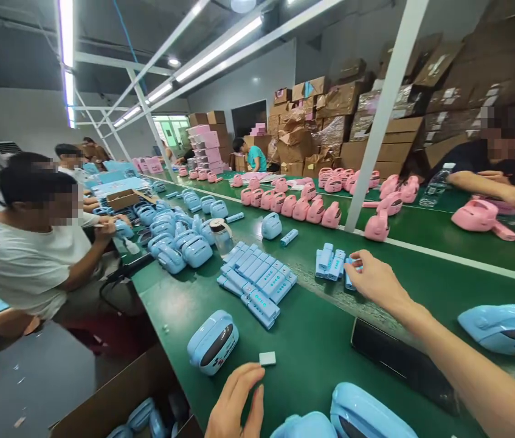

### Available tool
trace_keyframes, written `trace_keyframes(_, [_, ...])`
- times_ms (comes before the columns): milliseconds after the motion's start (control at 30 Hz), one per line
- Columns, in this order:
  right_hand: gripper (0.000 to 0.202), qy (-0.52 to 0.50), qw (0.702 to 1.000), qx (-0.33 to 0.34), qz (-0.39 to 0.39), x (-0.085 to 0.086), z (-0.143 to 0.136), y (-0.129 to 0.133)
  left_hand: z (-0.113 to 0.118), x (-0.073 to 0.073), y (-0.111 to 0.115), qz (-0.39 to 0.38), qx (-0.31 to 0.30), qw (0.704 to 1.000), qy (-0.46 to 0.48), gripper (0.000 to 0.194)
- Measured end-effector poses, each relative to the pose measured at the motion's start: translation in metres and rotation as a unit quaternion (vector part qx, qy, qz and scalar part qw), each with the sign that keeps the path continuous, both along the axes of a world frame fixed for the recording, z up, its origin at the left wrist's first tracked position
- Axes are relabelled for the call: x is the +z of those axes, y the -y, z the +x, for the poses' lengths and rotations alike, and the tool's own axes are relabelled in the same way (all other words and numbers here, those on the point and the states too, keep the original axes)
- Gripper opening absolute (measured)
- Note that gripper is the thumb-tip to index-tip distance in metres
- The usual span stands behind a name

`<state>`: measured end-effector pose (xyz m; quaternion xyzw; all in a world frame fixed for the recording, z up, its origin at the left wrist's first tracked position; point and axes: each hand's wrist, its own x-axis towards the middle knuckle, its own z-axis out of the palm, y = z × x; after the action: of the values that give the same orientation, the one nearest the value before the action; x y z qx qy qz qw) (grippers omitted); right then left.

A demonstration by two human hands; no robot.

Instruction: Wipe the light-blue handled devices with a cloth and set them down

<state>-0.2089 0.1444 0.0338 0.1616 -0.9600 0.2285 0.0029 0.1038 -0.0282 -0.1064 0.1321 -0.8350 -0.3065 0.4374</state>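
My right hand reaches out over the table, its fingers closed around a light blue bar. Beside it lies a small pile of similar blue bars. At the bottom, my left hand holds nothing, with thumb and fingers apart. Just past its fingertips rests a small white block. A rounded blue case with a handle and dark strip stands to the left of that block. Farther in, many blue bars with printed dots are stacked in rows. More blue cases sit at the near edge.
A black flat object lies under my right forearm. A clear jug stands by clustered blue cases. Pink cases line the far side beyond a white post. An open carton is below left. Co-workers sit left and right.
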Motion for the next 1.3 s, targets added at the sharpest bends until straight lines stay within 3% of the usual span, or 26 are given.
trace_keyframes(67, [0.021, 0.011, 0.989, 0.145, -0.003, 0.012, 0.041, 0.004, 0.003, 0.013, 0.014, -0.040, 0.010, 0.999, -0.022, 0.027])
trace_keyframes(133, [0.015, 0.033, 0.958, 0.283, 0.018, 0.014, 0.083, 0.015, 0.016, 0.027, 0.025, -0.072, 0.062, 0.994, -0.054, 0.030])
trace_keyframes(200, [0.012, 0.054, 0.923, 0.375, 0.065, 0.006, 0.116, 0.033, 0.034, 0.032, 0.029, -0.065, 0.122, 0.987, -0.079, 0.026])
trace_keyframes(267, [0.019, 0.064, 0.896, 0.420, 0.132, -0.009, 0.138, 0.056, 0.051, 0.029, 0.025, -0.022, 0.165, 0.983, -0.078, 0.018])
trace_keyframes(333, [0.025, 0.064, 0.876, 0.433, 0.201, -0.027, 0.149, 0.079, 0.058, 0.020, 0.020, 0.033, 0.188, 0.980, -0.048, 0.022])
trace_keyframes(433, [0.025, 0.048, 0.860, 0.432, 0.268, -0.049, 0.154, 0.102, 0.049, 0.012, 0.026, 0.134, 0.200, 0.970, 0.024, 0.067])
trace_keyframes(500, [0.024, 0.031, 0.857, 0.432, 0.280, -0.058, 0.154, 0.108, 0.035, 0.012, 0.041, 0.189, 0.166, 0.966, 0.067, 0.093])
trace_keyframes(567, [0.020, 0.019, 0.860, 0.435, 0.266, -0.060, 0.153, 0.107, 0.021, 0.016, 0.060, 0.214, 0.119, 0.966, 0.086, 0.091])
trace_keyframes(633, [0.017, 0.007, 0.872, 0.435, 0.226, -0.056, 0.152, 0.101, 0.012, 0.020, 0.077, 0.225, 0.096, 0.966, 0.087, 0.074])
trace_keyframes(767, [0.013, -0.012, 0.912, 0.401, 0.084, -0.039, 0.159, 0.083, 0.011, 0.022, 0.089, 0.235, 0.088, 0.964, 0.081, 0.066])
trace_keyframes(933, [0.021, 0.006, 0.934, 0.349, -0.080, -0.022, 0.189, 0.061, 0.017, 0.028, 0.060, 0.197, 0.081, 0.976, 0.054, 0.061])
trace_keyframes(1033, [0.018, -0.002, 0.925, 0.350, -0.149, -0.017, 0.206, 0.047, 0.013, 0.041, 0.032, 0.090, 0.070, 0.993, -0.023, 0.060])
trace_keyframes(1133, [0.031, -0.095, 0.897, 0.370, -0.224, -0.013, 0.214, 0.029, 0.004, 0.056, 0.005, 0.004, 0.045, 0.993, -0.105, 0.059])
trace_keyframes(1300, [0.052, -0.299, 0.852, 0.364, -0.229, -0.021, 0.216, -0.004, -0.008, 0.073, -0.030, 0.025, 0.014, 0.991, -0.134, 0.052])
